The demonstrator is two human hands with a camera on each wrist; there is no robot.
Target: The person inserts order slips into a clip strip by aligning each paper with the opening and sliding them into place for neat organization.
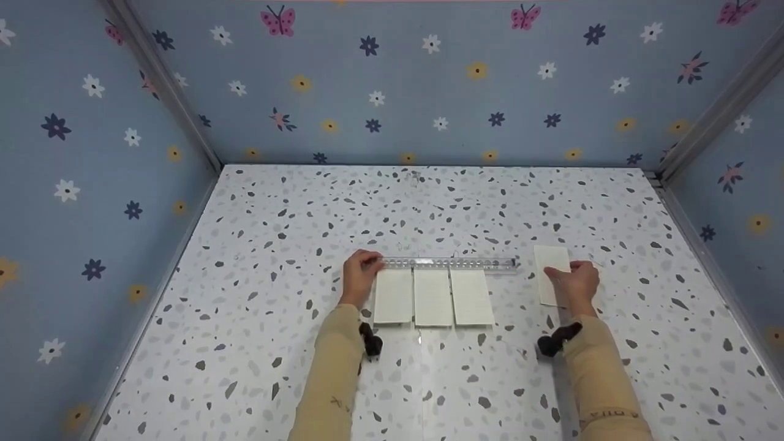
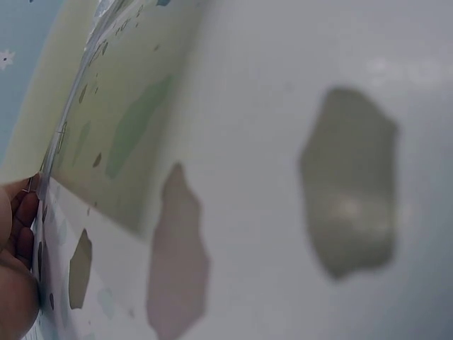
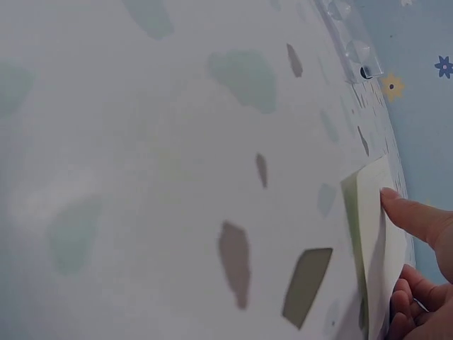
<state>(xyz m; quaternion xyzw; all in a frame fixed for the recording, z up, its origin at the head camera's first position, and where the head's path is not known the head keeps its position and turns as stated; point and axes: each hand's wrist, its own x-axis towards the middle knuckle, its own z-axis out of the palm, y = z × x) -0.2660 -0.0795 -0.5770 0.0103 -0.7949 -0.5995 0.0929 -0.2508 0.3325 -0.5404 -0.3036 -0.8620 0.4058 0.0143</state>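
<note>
A clear plastic strip (image 1: 456, 264) with a row of round marks lies across the table. My left hand (image 1: 358, 275) pinches its left end between thumb and fingers. Side by side below the strip lie three cream paper rectangles, the left (image 1: 393, 298), the middle (image 1: 432, 298) and the right (image 1: 471, 298), their top edges meeting it. To the right, apart from the strip, my right hand (image 1: 580, 285) pinches another cream paper piece (image 1: 550, 260), thumb on top. In the right wrist view this paper (image 3: 374, 219) looks folded or layered, held upright near the strip's end (image 3: 357, 53).
The white speckled table (image 1: 275, 367) has walls with flowers and butterflies at the back (image 1: 404, 73), left (image 1: 79, 245) and right (image 1: 747, 184). Black devices sit at the left wrist (image 1: 370, 343) and right wrist (image 1: 554, 343).
</note>
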